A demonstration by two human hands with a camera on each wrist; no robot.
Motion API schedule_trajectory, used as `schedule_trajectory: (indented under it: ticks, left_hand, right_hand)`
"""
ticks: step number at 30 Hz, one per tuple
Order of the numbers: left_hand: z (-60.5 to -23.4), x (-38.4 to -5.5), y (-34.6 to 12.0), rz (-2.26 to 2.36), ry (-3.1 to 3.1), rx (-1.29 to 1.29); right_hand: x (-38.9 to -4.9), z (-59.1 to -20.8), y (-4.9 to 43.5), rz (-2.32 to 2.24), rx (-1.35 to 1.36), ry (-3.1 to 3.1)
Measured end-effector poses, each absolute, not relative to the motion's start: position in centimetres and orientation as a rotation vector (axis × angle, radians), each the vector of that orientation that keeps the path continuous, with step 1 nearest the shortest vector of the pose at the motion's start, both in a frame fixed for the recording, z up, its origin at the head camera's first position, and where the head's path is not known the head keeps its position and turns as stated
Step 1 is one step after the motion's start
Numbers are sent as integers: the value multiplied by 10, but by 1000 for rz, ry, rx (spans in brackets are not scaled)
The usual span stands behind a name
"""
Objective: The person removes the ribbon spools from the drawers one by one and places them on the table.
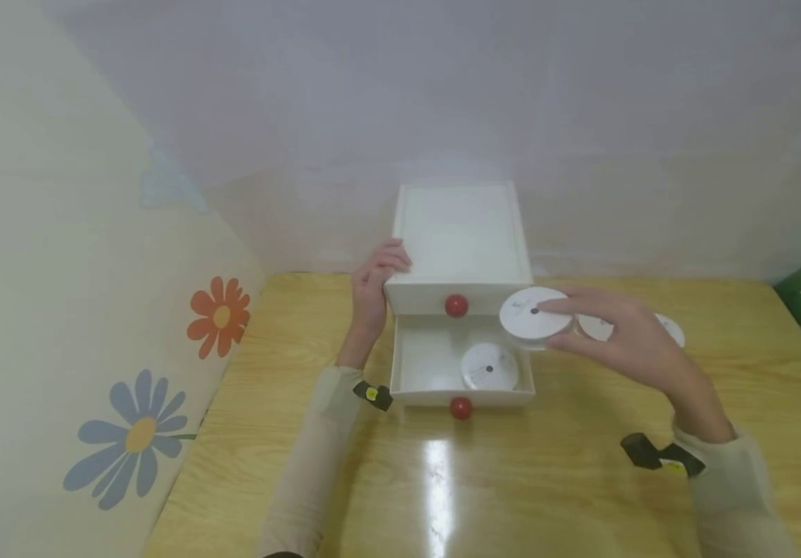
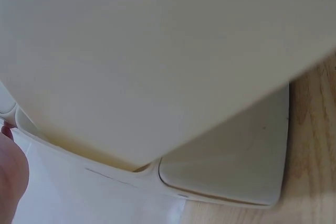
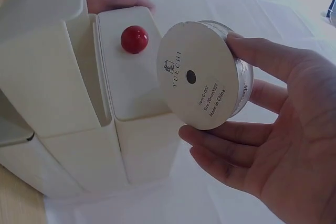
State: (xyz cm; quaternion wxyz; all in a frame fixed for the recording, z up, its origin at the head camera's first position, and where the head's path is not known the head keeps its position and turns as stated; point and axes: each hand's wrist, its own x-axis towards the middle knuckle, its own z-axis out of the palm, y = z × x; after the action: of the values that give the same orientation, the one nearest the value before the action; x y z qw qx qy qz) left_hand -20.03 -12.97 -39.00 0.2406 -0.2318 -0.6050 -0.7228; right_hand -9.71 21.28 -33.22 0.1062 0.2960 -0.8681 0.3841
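Note:
A white drawer cabinet (image 1: pixel 463 232) stands on the table with its lower drawer (image 1: pixel 428 356) pulled out. My left hand (image 1: pixel 374 294) rests on the cabinet's upper left edge, fingers lying over the top. In that drawer lies a white ribbon spool (image 1: pixel 489 368), flat, toward the right side. My right hand (image 1: pixel 626 337) pinches another ribbon spool (image 1: pixel 535 312) between thumb and fingers, above the drawer's right wall. The right wrist view shows printed text on this spool's round face (image 3: pixel 210 85). In the left wrist view the drawer's side (image 2: pixel 157 61) fills most of the picture.
On the table to the right, more white spools (image 1: pixel 672 331) are partly hidden behind my right hand. Red ball knobs (image 1: pixel 456 305) mark both drawer fronts. A flower-patterned wall (image 1: pixel 93 271) borders the wooden table (image 1: pixel 547 488) on the left; pale sheeting hangs behind.

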Motion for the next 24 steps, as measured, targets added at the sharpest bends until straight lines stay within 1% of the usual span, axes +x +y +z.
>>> schedule_trajectory:
  ticks: [9, 24]
  left_hand:
    - [-388, -199, -131, -1969, -1668, -606]
    - [-390, -194, -135, -1990, -1663, -591]
  right_hand:
    - [-98, -333, 231, 1141, 842, -2493]
    - [-101, -340, 261, 1133, 570, -2540]
